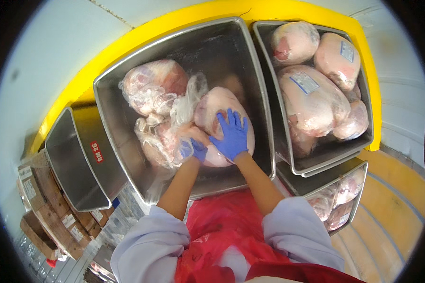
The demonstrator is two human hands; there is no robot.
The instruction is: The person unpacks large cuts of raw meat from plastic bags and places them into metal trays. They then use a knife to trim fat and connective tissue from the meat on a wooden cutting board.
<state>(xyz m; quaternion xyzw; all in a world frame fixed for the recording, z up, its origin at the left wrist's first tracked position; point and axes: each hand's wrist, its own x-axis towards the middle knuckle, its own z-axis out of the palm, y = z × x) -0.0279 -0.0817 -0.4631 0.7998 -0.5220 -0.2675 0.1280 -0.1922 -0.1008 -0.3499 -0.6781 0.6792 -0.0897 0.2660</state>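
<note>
1. Meat lay in hand in the middle container, so the work looked under way rather than finished: three large cuts rested in the deep rectangular grey metal bin point(212, 52), with both hands among them.
2. Right hand point(233, 137), in a thin blue glove, lay open with its fingers spread on the large smooth rounded pale-pink cut point(216, 107) at the right of that group. Whether film covered this cut could not be told.
3. Left hand point(197, 150), gloved alike, was against the lower pink cut in loose clear film point(157, 141). Film and meat partly hid its fingers, so whether it gripped anything could not be told.
4. Wrapping seemed only partly dealt with: crumpled clear plastic point(189, 101) stood up between the cuts, and the upper reddish-pink cut in wrinkled film point(158, 87), beyond both hands, looked largely covered.
5. More meat was left to one side: the second grey metal bin point(268, 80), to the right, held several rounded pale cuts point(311, 101), two with white-and-blue labels showing.
6. Below it, the lower grey metal bin point(328, 177) held further pink cuts that looked wrapped in film point(337, 200).
7. On the left stood the narrow-looking dark grey bin point(71, 160); its bottom could not be made out. Brown cardboard boxes point(56, 203) sat beside it.
</note>
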